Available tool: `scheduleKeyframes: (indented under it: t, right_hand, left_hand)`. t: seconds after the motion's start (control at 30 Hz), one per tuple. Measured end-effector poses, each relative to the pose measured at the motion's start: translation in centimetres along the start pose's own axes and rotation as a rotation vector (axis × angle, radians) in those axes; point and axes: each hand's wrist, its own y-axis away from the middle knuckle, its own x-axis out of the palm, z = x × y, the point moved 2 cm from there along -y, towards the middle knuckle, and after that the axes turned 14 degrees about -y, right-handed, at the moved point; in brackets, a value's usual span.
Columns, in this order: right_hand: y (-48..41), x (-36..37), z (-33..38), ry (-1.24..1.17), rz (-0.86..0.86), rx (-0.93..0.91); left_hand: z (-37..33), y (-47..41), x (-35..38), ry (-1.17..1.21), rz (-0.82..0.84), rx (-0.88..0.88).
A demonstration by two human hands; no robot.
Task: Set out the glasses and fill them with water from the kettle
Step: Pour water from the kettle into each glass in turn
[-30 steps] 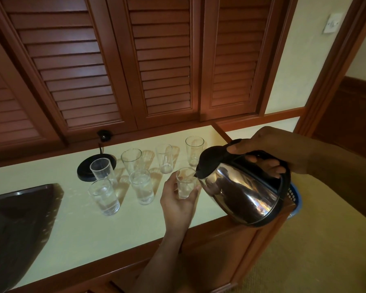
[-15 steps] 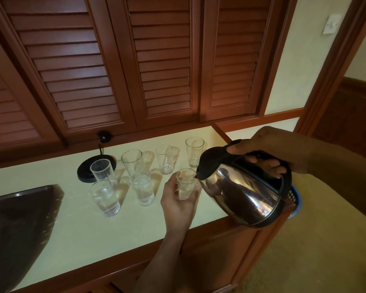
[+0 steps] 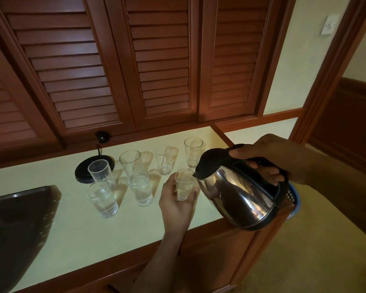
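My right hand (image 3: 277, 159) grips the black handle of a steel kettle (image 3: 239, 197), tilted with its spout over a small glass (image 3: 184, 185). My left hand (image 3: 175, 206) holds that glass on the counter, and it contains water. Two more glasses with water stand to its left: one (image 3: 141, 190) in the middle and one (image 3: 103, 199) further left. Behind them stand several empty glasses, among them a short one (image 3: 98, 172), a tall one (image 3: 129, 161) and another tall one (image 3: 193, 152) at the right.
The kettle's black base (image 3: 82, 172) sits at the back with its cord running to a wall plug (image 3: 103, 136). A dark tray (image 3: 17, 225) lies on the pale countertop (image 3: 72, 235) at the left. Louvred wooden doors rise behind. A blue basket (image 3: 294, 197) shows past the counter's right end.
The kettle stays tilted over the held glass and both hands keep their grip; only a slight shift of the view.
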Motion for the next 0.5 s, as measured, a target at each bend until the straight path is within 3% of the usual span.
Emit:
scheduleKeyframes:
  t: [0.5]
  right_hand:
    - [1.1, -3.1, -8.4, -0.308, -0.186, -0.253]
  left_hand:
    - [0.4, 0.0, 0.0, 0.0, -0.001, -0.023]
